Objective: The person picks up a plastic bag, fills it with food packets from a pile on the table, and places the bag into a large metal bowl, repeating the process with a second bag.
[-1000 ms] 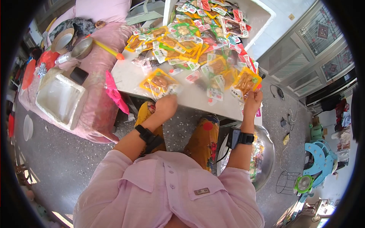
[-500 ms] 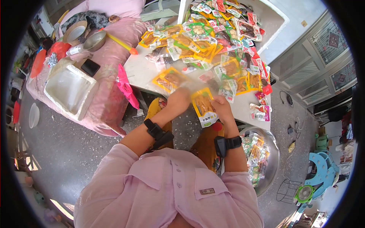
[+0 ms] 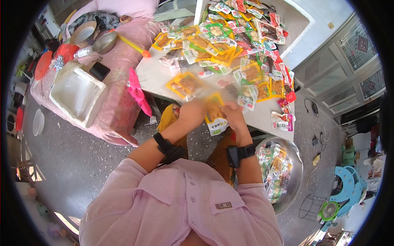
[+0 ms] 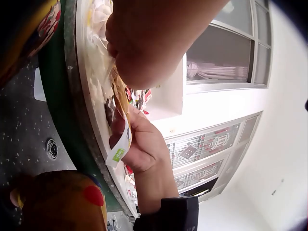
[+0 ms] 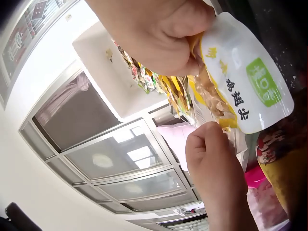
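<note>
My left hand [image 3: 193, 114] is curled at the table's front edge and grips crinkled clear plastic [image 4: 98, 67], with a blurred yellow-edged food packet [image 3: 185, 85] just beyond the knuckles. Close beside it, my right hand [image 3: 234, 116] pinches the side of another yellow-edged snack packet [image 5: 243, 79]. This one has a clear window onto brown food and a white end with a green label, which points down toward my lap. In the right wrist view, the packet's yellow edge overlaps my left fist [image 5: 211, 154].
More packets [image 3: 219, 45] are heaped on the white table [image 3: 154, 76] and spill from a white foam box [image 3: 301, 22] at the back. On the floor to the right stands a metal basin [image 3: 298, 180] of packets. Another foam box [image 3: 76, 96] sits on the pink bed at left.
My right hand has come left from the table's right side, bringing its packet beside my left hand. The left hand keeps its hold on the clear plastic.
</note>
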Motion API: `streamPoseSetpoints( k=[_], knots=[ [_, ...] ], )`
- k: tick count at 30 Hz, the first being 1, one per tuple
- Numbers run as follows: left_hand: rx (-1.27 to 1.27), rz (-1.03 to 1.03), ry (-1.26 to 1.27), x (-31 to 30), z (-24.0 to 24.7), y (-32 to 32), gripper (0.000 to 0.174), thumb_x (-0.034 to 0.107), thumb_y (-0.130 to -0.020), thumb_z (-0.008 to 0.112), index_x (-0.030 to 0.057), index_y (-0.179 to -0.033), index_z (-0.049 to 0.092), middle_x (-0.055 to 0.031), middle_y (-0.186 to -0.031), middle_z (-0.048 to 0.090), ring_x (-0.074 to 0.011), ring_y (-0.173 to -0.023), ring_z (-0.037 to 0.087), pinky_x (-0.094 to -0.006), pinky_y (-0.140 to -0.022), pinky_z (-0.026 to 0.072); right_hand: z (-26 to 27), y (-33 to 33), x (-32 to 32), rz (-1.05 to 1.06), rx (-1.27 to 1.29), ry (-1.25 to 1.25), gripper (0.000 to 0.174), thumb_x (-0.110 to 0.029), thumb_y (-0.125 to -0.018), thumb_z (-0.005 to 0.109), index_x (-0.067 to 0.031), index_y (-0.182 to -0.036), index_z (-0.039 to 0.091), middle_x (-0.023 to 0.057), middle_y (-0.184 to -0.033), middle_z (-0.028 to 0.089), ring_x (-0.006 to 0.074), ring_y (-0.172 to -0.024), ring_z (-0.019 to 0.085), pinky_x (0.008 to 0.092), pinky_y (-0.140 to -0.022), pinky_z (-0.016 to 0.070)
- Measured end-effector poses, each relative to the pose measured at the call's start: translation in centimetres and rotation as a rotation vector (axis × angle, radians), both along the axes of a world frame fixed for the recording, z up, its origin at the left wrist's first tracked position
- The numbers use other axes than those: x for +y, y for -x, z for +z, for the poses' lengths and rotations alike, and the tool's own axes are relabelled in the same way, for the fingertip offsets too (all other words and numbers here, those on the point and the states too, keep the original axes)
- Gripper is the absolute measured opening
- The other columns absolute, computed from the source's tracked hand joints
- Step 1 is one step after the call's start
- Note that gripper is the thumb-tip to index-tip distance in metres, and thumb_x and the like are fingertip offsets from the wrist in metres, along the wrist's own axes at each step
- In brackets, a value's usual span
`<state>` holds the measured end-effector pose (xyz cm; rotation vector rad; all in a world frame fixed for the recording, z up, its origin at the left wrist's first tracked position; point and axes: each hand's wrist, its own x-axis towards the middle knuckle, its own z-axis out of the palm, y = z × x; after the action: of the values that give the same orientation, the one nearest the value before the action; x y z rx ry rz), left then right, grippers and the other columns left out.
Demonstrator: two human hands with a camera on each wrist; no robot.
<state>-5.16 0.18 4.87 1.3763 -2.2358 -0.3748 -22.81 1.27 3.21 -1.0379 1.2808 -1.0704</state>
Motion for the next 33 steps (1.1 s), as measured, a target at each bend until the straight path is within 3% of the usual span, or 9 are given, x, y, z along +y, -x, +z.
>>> streamPoseSetpoints(
  k=[8, 11, 14, 17, 20, 23, 26, 29, 33],
  knots=[
    [0.092, -0.068, 0.201, 0.5, -0.1, 0.3, 0.018, 0.012, -0.071, 0.049, 0.0060, -0.087, 0.052, -0.0121, -0.072, 0.051, -0.0301, -0.062, 0.053, -0.0390, -0.053, 0.0438, -0.5, -2.6, -2.8, 0.105, 0.009, 0.033, 0.012, -0.006, -0.076, 0.049, -0.0004, -0.086, 0.053, 0.0020, -0.071, 0.052, 0.0088, -0.061, 0.047, 0.0214, -0.054, 0.0377],
    [0.139, -0.042, 0.241, 0.4, -0.2, 0.2, 0.015, 0.012, -0.070, 0.048, 0.0049, -0.083, 0.051, -0.0110, -0.074, 0.052, -0.0295, -0.069, 0.052, -0.0384, -0.057, 0.0427, -0.3, -3.3, -3.6, 0.118, -0.096, -0.051, 0.015, -0.006, -0.076, 0.051, 0.0001, -0.090, 0.053, 0.0041, -0.078, 0.055, 0.0111, -0.069, 0.050, 0.0230, -0.060, 0.0407],
    [0.142, -0.072, 0.159, 0.7, 0.2, -0.5, 0.015, 0.011, -0.070, 0.048, 0.0045, -0.083, 0.051, -0.0119, -0.075, 0.052, -0.0301, -0.069, 0.052, -0.0385, -0.057, 0.0426, 1.3, -3.1, -2.2, 0.334, -0.103, -0.042, 0.018, -0.007, -0.076, 0.052, 0.0008, -0.092, 0.053, 0.0059, -0.083, 0.056, 0.0122, -0.075, 0.052, 0.0236, -0.066, 0.0419],
    [0.183, -0.097, 0.198, 0.8, -0.8, -0.6, 0.013, 0.010, -0.069, 0.052, 0.0057, -0.082, 0.052, -0.0117, -0.071, 0.050, -0.0293, -0.062, 0.053, -0.0383, -0.052, 0.0433, 0.0, -2.4, -1.7, 0.359, 0.021, 0.004, 0.022, -0.007, -0.075, 0.054, 0.0008, -0.096, 0.053, 0.0065, -0.087, 0.056, 0.0118, -0.077, 0.052, 0.0239, -0.067, 0.0421],
    [0.208, -0.125, 0.249, 1.1, -1.2, -0.3, 0.009, 0.009, -0.069, 0.052, 0.0057, -0.077, 0.052, -0.0114, -0.071, 0.050, -0.0291, -0.062, 0.053, -0.0380, -0.052, 0.0430, -0.4, -2.5, -2.3, 0.283, -0.147, -0.070, 0.024, -0.007, -0.075, 0.054, -0.0002, -0.098, 0.052, 0.0061, -0.090, 0.055, 0.0107, -0.078, 0.052, 0.0236, -0.067, 0.0422],
    [0.219, -0.125, 0.308, 1.1, -1.0, -0.2, 0.008, 0.009, -0.068, 0.053, 0.0056, -0.075, 0.051, -0.0112, -0.071, 0.050, -0.0293, -0.062, 0.052, -0.0379, -0.052, 0.0430, -1.5, -3.4, -3.7, 0.215, -0.140, -0.110, 0.025, -0.008, -0.076, 0.053, -0.0015, -0.100, 0.051, 0.0046, -0.088, 0.055, 0.0102, -0.076, 0.052, 0.0235, -0.064, 0.0428],
    [0.267, -0.097, 0.324, 1.0, -0.8, -0.6, 0.006, 0.008, -0.067, 0.053, 0.0053, -0.073, 0.050, -0.0112, -0.071, 0.050, -0.0295, -0.062, 0.052, -0.0381, -0.052, 0.0428, -1.5, -3.5, -3.9, 0.263, -0.330, -0.096, 0.022, -0.008, -0.076, 0.052, -0.0019, -0.098, 0.051, 0.0037, -0.081, 0.055, 0.0108, -0.071, 0.052, 0.0241, -0.060, 0.0433],
    [0.291, -0.090, 0.308, 0.8, -0.4, -1.1, 0.006, 0.007, -0.067, 0.052, 0.0053, -0.072, 0.049, -0.0112, -0.069, 0.049, -0.0298, -0.062, 0.052, -0.0386, -0.051, 0.0424, 2.8, -3.7, -1.0, 0.167, -0.499, -0.212, 0.020, -0.006, -0.075, 0.051, -0.0017, -0.095, 0.051, 0.0031, -0.076, 0.055, 0.0124, -0.063, 0.052, 0.0244, -0.051, 0.0429],
    [0.238, -0.096, 0.258, 1.2, -0.6, -1.1, 0.005, 0.008, -0.068, 0.052, 0.0056, -0.071, 0.049, -0.0109, -0.068, 0.048, -0.0291, -0.062, 0.052, -0.0380, -0.051, 0.0422, -1.0, -2.7, -1.3, 0.136, -0.271, -0.203, 0.019, -0.003, -0.075, 0.048, -0.0016, -0.094, 0.051, 0.0046, -0.077, 0.055, 0.0127, -0.056, 0.051, 0.0229, -0.042, 0.0394]
  ],
)
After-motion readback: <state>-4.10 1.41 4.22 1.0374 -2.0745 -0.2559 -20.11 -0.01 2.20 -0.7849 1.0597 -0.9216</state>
